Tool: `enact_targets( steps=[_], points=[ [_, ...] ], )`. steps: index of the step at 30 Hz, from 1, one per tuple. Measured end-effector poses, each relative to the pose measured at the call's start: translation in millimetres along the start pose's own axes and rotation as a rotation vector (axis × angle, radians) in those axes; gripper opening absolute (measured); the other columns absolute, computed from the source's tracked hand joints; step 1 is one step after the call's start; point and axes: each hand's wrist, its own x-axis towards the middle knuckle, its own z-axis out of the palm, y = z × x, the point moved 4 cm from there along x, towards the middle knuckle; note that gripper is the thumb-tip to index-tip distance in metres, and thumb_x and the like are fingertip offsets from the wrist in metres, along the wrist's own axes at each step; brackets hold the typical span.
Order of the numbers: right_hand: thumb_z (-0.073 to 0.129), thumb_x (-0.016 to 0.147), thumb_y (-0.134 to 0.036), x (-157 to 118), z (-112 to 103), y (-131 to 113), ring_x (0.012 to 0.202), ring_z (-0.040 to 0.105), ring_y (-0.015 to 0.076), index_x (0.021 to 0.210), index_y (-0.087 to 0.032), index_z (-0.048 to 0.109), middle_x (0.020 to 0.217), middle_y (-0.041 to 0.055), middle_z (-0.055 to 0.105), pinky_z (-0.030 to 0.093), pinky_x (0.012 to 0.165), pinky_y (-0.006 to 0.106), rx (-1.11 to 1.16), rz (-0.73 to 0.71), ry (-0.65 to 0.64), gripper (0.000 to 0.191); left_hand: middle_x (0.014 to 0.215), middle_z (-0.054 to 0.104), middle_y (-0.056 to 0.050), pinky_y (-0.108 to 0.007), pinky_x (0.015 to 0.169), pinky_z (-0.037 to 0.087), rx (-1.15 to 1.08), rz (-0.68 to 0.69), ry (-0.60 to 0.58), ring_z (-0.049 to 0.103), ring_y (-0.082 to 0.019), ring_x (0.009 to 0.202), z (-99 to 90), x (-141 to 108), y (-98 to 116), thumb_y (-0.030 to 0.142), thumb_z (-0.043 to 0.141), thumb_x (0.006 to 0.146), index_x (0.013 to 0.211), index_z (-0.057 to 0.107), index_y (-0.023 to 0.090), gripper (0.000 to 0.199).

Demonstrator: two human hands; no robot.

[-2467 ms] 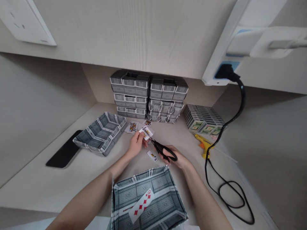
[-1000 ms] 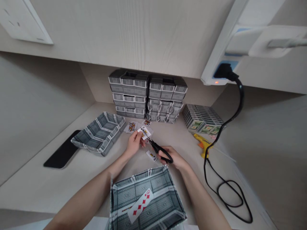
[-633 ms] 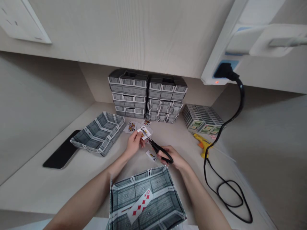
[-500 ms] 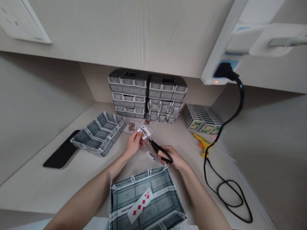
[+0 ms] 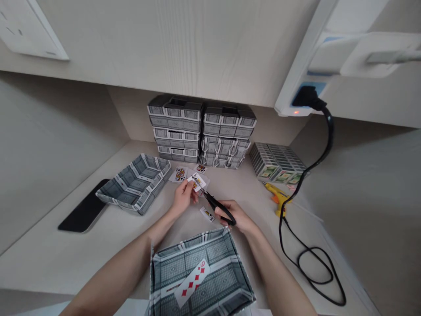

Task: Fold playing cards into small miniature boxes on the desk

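Observation:
My left hand (image 5: 183, 195) pinches a king playing card (image 5: 195, 181) by its lower left edge. Black-handled scissors (image 5: 213, 201) are in my right hand (image 5: 237, 214), with the fingers in the handle loops and the blades across the card. A cut piece of a king card (image 5: 207, 214) lies on the desk below the blades. Behind the left hand rest loose face cards (image 5: 180, 174). Close to my body, between my forearms, stands an open box made of playing cards (image 5: 215, 251), with a strip of a diamond card (image 5: 192, 283) inside.
At left, another card tray (image 5: 144, 206) stands beside a black phone (image 5: 83, 212). Stacked card boxes (image 5: 176, 138) rise against the back wall. To the right are packed card decks (image 5: 278, 160), a yellow glue gun (image 5: 279, 198) and a looped black cable (image 5: 329, 151). A shelf panel overhangs the desk.
Almost nothing differs. Both hands, the card and the scissors hold nearly the same position; the whole view has shifted very slightly.

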Motion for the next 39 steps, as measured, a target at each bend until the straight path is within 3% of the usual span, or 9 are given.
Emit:
enact_targets(
  steps=[7, 19, 26, 28, 30, 34, 36, 39],
  points=[
    [0.064, 0.064, -0.052, -0.9, -0.1, -1.2, 0.030, 0.032, 0.0049, 0.092, -0.009, 0.059, 0.040, -0.0075, 0.041, 0.019, 0.029, 0.018, -0.038, 0.007, 0.018, 0.051, 0.047, 0.053, 0.006, -0.018, 0.031, 0.035, -0.002, -0.006, -0.011, 0.048, -0.008, 0.031, 0.5, 0.2, -0.5, 0.046, 0.051, 0.074, 0.070, 0.040, 0.017, 0.031],
    [0.064, 0.065, -0.050, -2.8, -1.0, -2.3, 0.030, 0.033, 0.0052, 0.088, -0.011, 0.058, 0.040, -0.0078, 0.040, 0.021, 0.028, 0.017, -0.046, 0.006, 0.009, 0.045, 0.046, 0.051, 0.007, -0.018, 0.032, 0.034, 0.002, -0.016, -0.006, 0.047, -0.008, 0.031, 1.7, -2.0, 1.8, 0.045, 0.050, 0.074, 0.069, 0.040, 0.018, 0.030],
    [0.065, 0.063, -0.050, -1.4, -1.6, -2.7, 0.029, 0.031, 0.0055, 0.091, -0.010, 0.059, 0.039, -0.0082, 0.038, 0.021, 0.028, 0.018, -0.067, -0.005, 0.066, 0.049, 0.042, 0.050, 0.006, -0.018, 0.032, 0.034, 0.029, -0.004, -0.021, 0.045, -0.008, 0.030, 2.7, -2.5, -0.3, 0.045, 0.049, 0.075, 0.066, 0.041, 0.018, 0.030],
    [0.064, 0.063, -0.050, 1.3, -5.5, -4.4, 0.030, 0.031, 0.0055, 0.093, -0.009, 0.060, 0.041, -0.0081, 0.038, 0.023, 0.029, 0.018, -0.088, -0.035, 0.134, 0.051, 0.039, 0.049, 0.006, -0.018, 0.034, 0.035, 0.059, 0.012, -0.033, 0.045, -0.009, 0.031, 2.7, -2.8, -1.1, 0.045, 0.048, 0.076, 0.064, 0.043, 0.018, 0.030],
    [0.062, 0.065, -0.049, 3.8, -15.6, -6.7, 0.034, 0.036, 0.0069, 0.097, -0.009, 0.059, 0.046, -0.0059, 0.044, 0.029, 0.033, 0.019, -0.174, -0.106, 0.288, 0.051, 0.040, 0.050, 0.005, -0.019, 0.035, 0.036, 0.080, 0.024, -0.053, 0.045, -0.009, 0.032, 2.9, -3.3, -1.5, 0.044, 0.048, 0.077, 0.064, 0.046, 0.017, 0.030],
    [0.055, 0.071, -0.035, -0.1, -43.2, -11.7, 0.067, 0.057, 0.0170, 0.107, -0.013, 0.057, 0.076, 0.0046, 0.063, 0.045, 0.060, 0.025, -0.623, -0.285, 0.684, 0.042, 0.045, 0.052, 0.004, -0.020, 0.038, 0.037, 0.113, 0.047, -0.086, 0.046, -0.008, 0.036, 3.2, -4.3, -0.5, 0.044, 0.049, 0.077, 0.062, 0.050, 0.016, 0.032],
    [0.052, 0.072, -0.026, -3.5, -53.8, -10.2, 0.083, 0.059, 0.0217, 0.115, -0.014, 0.053, 0.093, 0.0096, 0.064, 0.045, 0.073, 0.029, -0.848, -0.244, 0.804, 0.044, 0.045, 0.051, 0.003, -0.019, 0.038, 0.036, 0.141, 0.056, -0.094, 0.046, -0.008, 0.037, 3.2, -4.6, 0.1, 0.044, 0.050, 0.077, 0.060, 0.051, 0.016, 0.033],
    [0.050, 0.073, -0.021, -7.6, -62.8, -7.3, 0.089, 0.059, 0.0236, 0.122, -0.012, 0.047, 0.101, 0.0138, 0.062, 0.044, 0.078, 0.031, -1.048, -0.112, 0.886, 0.050, 0.045, 0.051, 0.003, -0.019, 0.038, 0.035, 0.171, 0.061, -0.098, 0.045, -0.008, 0.037, 3.2, -4.9, 0.5, 0.045, 0.050, 0.077, 0.058, 0.051, 0.015, 0.035]
  ],
)
